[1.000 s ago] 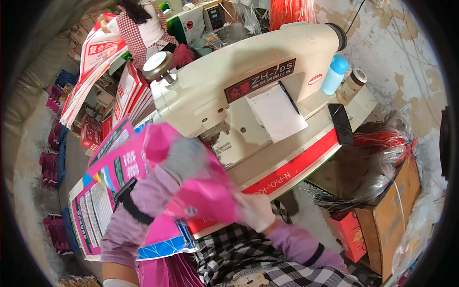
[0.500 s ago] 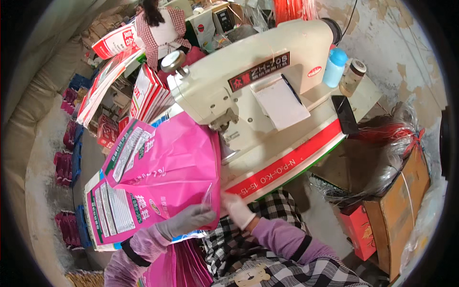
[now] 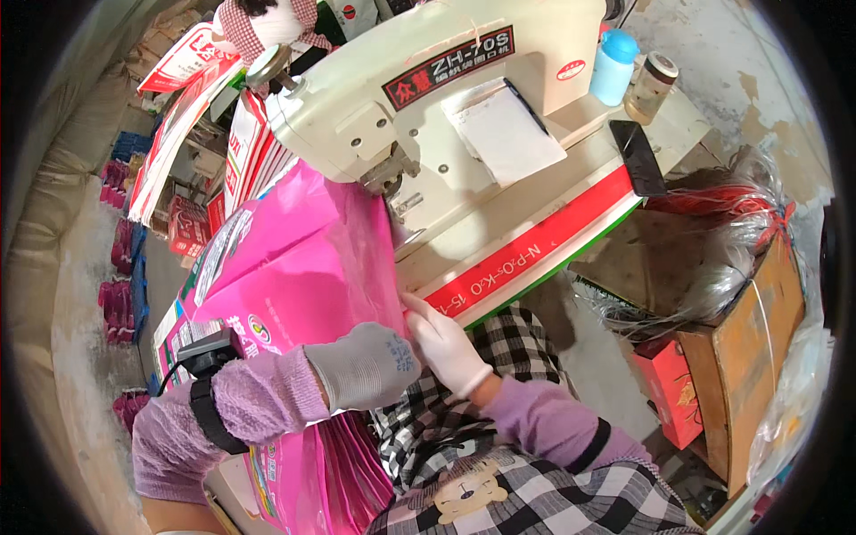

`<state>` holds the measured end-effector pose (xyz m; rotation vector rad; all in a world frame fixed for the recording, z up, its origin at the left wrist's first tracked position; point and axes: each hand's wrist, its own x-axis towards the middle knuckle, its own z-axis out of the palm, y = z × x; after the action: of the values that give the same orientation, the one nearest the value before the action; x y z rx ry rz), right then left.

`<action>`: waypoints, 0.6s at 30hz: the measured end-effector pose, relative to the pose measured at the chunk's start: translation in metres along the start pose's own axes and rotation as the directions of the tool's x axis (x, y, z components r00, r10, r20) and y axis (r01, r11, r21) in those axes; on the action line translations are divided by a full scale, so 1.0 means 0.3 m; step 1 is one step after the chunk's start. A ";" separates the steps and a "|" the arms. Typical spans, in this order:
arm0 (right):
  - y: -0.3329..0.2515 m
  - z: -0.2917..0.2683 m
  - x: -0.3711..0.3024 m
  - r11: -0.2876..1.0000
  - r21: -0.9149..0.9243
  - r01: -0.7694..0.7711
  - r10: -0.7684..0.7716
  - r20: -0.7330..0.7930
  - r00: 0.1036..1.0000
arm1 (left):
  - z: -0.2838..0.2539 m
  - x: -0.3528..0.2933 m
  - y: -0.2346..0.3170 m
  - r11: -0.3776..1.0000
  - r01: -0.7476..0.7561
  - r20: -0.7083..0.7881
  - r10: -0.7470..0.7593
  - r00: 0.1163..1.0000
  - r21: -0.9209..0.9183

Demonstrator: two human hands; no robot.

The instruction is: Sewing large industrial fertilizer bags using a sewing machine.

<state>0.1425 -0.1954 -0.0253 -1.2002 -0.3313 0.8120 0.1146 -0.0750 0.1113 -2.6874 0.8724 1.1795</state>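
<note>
A pink printed sack (image 3: 312,276) lies across the sewing machine's bed, its right edge running close beside the needle area (image 3: 392,174). My left hand (image 3: 370,366), in a grey glove, is curled closed at the sack's near right corner; its fingertips are hidden. Beside it, my right hand (image 3: 446,348) in a white glove pinches that same edge, fingers pointing away from me. The cream sewing machine (image 3: 330,125) stands just beyond both hands. More folded pink sacks (image 3: 334,473) hang below my left forearm.
A red strip (image 3: 535,250) runs along the table's front edge. On the machine table are a black phone (image 3: 637,159), a blue bottle (image 3: 613,69), a jar (image 3: 651,87) and a white pad (image 3: 504,134). A cardboard box (image 3: 749,357) stands at right; another person (image 3: 267,31) is at far left.
My left hand has turned and rolled over, back of the glove now up, beside the right. My right hand has closed on the sack's edge. The view has shifted, with the machine higher in it.
</note>
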 end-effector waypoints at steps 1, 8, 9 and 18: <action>0.017 0.037 0.042 0.986 -0.109 0.126 -0.126 0.012 0.992 | -0.003 -0.012 0.007 1.000 0.016 -0.003 -0.016 1.000 -0.017; -0.019 0.088 0.093 0.642 -0.765 -0.038 -0.001 -0.050 0.999 | -0.114 -0.039 -0.012 0.989 0.082 0.358 -0.121 0.926 0.121; -0.036 0.048 0.098 0.636 -0.769 -0.064 0.005 -0.079 0.997 | -0.149 -0.064 -0.051 0.984 0.066 0.325 -0.118 0.938 0.166; -0.087 0.079 0.478 -0.216 -0.975 0.060 0.112 0.036 0.993 | -0.085 0.112 -0.014 0.950 -0.170 0.292 0.245 0.925 -0.261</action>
<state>0.2352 -0.0807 -0.0188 -2.7890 -1.2781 0.4924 0.1517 -0.0947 0.1051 -2.4996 1.0428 1.8098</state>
